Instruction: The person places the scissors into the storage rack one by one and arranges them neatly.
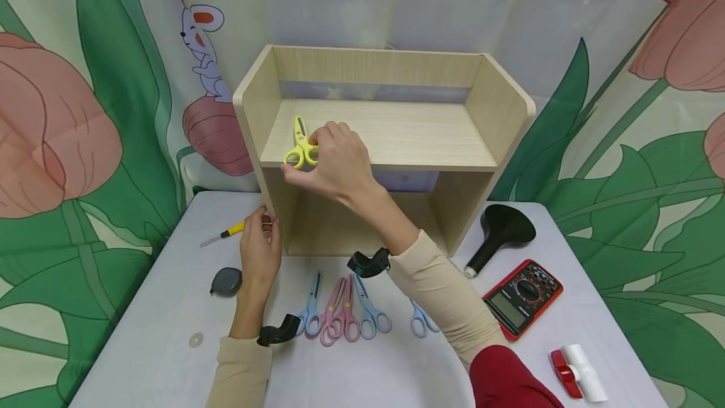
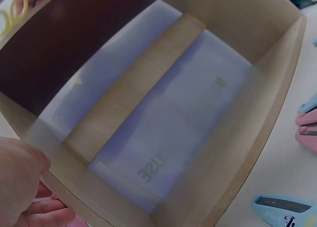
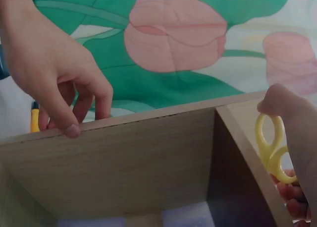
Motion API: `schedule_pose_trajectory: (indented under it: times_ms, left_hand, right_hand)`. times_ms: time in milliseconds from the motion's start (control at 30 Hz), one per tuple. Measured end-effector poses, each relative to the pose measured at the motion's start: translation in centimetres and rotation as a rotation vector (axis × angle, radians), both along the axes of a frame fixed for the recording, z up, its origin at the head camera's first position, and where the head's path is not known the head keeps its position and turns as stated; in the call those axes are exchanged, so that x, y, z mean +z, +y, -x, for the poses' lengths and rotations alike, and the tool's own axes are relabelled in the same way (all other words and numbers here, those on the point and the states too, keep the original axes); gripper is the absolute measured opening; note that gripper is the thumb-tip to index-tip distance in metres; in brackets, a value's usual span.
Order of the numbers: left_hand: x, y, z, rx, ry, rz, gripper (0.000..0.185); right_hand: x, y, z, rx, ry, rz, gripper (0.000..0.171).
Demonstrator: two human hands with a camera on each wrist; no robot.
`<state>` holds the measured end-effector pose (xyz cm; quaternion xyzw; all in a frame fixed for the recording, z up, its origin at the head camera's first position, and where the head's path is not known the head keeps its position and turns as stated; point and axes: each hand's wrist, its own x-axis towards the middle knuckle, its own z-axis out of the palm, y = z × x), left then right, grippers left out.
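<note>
A light wooden shelf unit point(image 1: 391, 134) stands at the back of the white table point(image 1: 396, 370). My right hand point(image 1: 308, 157) pinches the handles of yellow scissors point(image 1: 302, 143) that lie on the left end of the upper shelf, blades pointing away. In the right wrist view the yellow scissors point(image 3: 270, 147) sit beside my right fingers point(image 3: 292, 133). My left hand point(image 1: 265, 225) grips the front edge of the unit's left side wall, thumb on one face and fingers on the other; the left hand point(image 3: 64, 83) shows this too. The lower compartment point(image 2: 163, 118) holds nothing.
Several blue and pink scissors point(image 1: 345, 313) lie in a row in front of the unit. A yellow screwdriver point(image 1: 226, 232) and a grey tape measure point(image 1: 226, 281) are at the left. A black saddle point(image 1: 501, 232), a red multimeter point(image 1: 522, 298) and a red-and-white fitting point(image 1: 578, 373) are at the right.
</note>
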<state>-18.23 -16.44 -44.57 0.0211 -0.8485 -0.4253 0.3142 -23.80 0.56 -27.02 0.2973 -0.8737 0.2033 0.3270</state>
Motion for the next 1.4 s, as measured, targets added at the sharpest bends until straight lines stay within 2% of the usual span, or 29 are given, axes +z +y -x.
schedule_pose_trajectory:
  times_ms: [200,433,667,800,967,1100,1233,1400]
  left_hand:
    - [-0.1,0.0,0.0,0.001,-0.019,0.001,0.040]
    - [-0.2,0.1,0.0,0.005,-0.016,-0.009,0.039]
    - [0.0,-0.1,-0.1,0.010,-0.014,-0.008,0.039]
    - [0.1,-0.1,-0.2,0.007,-0.001,-0.015,0.039]
    - [0.2,0.1,-0.3,-0.013,-0.026,-0.022,0.039]
    - [0.1,0.1,-0.3,-0.013,-0.036,-0.024,0.040]
    - [0.1,-0.1,-0.3,-0.017,-0.017,-0.031,0.038]
    - [-0.1,-0.3,-0.2,-0.015,-0.024,-0.023,0.037]
  right_hand:
    - [0.3,-1.6,1.0,-0.045,-0.090,-0.082,0.052]
    - [0.5,-2.5,1.2,-0.068,-0.154,-0.137,0.063]
    - [0.8,-2.5,0.9,-0.043,-0.181,-0.150,0.064]
    - [0.9,-2.1,0.7,-0.011,-0.160,-0.162,0.060]
    - [0.9,0.0,-0.2,0.052,-0.116,-0.091,0.057]
    - [0.2,2.3,-1.4,0.119,-0.027,-0.002,0.056]
    - [-1.3,5.1,-2.6,0.192,0.040,0.039,0.059]
    - [-4.0,8.8,-4.3,0.229,0.017,0.018,0.070]
